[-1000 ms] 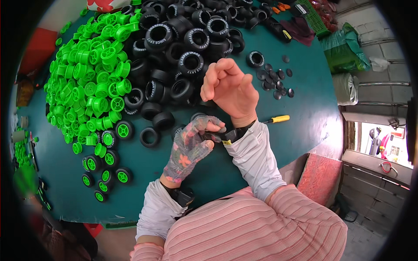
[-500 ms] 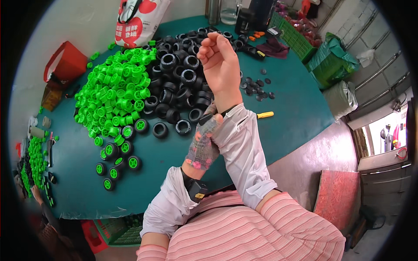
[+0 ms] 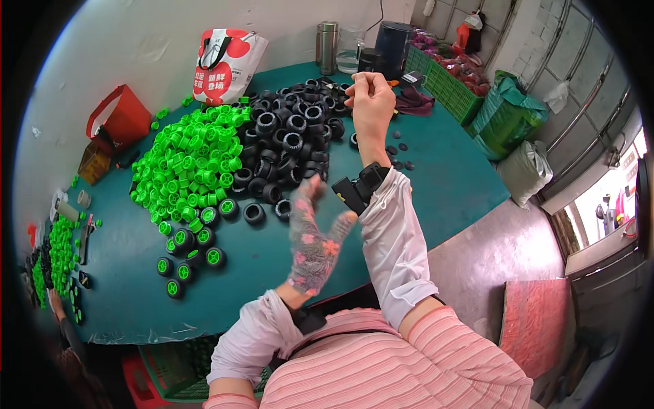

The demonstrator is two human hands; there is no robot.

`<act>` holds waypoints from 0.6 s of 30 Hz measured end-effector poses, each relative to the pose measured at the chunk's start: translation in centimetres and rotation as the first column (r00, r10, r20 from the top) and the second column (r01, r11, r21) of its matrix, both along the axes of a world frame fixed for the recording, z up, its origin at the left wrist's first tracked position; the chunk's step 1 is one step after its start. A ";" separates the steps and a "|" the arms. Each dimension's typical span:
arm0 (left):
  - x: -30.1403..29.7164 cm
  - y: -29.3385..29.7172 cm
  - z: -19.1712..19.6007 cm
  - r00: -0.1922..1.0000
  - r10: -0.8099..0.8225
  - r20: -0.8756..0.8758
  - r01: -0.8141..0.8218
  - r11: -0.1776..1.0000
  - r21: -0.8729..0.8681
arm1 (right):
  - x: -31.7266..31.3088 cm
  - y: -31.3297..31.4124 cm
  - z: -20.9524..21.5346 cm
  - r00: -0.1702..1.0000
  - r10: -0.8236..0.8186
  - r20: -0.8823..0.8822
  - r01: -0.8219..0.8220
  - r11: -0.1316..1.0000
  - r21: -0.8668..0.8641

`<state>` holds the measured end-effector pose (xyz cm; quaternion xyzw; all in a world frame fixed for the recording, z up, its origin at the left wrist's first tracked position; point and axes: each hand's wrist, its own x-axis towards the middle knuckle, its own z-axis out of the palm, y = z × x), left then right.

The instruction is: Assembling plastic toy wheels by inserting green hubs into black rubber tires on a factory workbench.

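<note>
A white bag (image 3: 227,60) with red patches and dark handles stands at the far edge of the table (image 3: 436,170), against the pale wall. Left of it a red bag (image 3: 119,116) stands open-mouthed. At the far right are green slatted crates (image 3: 446,85) and a green sack (image 3: 507,112); a steel flask (image 3: 328,46) and a dark jug (image 3: 394,42) stand behind the piles.

The table has a smooth teal top. On it, a heap of glossy green plastic hubs (image 3: 191,160) touches a heap of matte black rubber tyres (image 3: 293,133). Near the front-left edge lie about 8 finished wheels (image 3: 194,249), black tyres with green hubs.

The left hand (image 3: 313,238), in a grey floral glove, is raised open above the table near a lone tyre (image 3: 254,213), fingers spread, holding nothing visible. The bare right hand (image 3: 370,102) is lifted over the tyres, fingers pinched together; whether it grips anything I cannot tell. A black wrist device (image 3: 359,189) sits above the white sleeve (image 3: 398,245).
</note>
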<state>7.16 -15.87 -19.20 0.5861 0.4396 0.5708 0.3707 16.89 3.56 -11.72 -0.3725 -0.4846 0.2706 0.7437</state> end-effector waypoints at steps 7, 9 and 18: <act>3.1 1.9 6.0 0.830 0.217 -0.514 0.041 0.895 0.445 | 1.3 -0.1 -0.3 0.995 0.094 0.013 -0.093 0.994 -0.050; 4.2 2.2 6.6 0.871 0.139 -0.472 0.009 0.955 0.296 | 2.1 0.8 -0.4 0.999 0.017 0.037 -0.015 0.998 -0.056; 5.2 4.1 4.9 0.747 0.035 -0.664 0.298 0.875 0.382 | 2.2 1.7 -4.6 0.983 0.177 0.047 -0.157 0.947 -0.279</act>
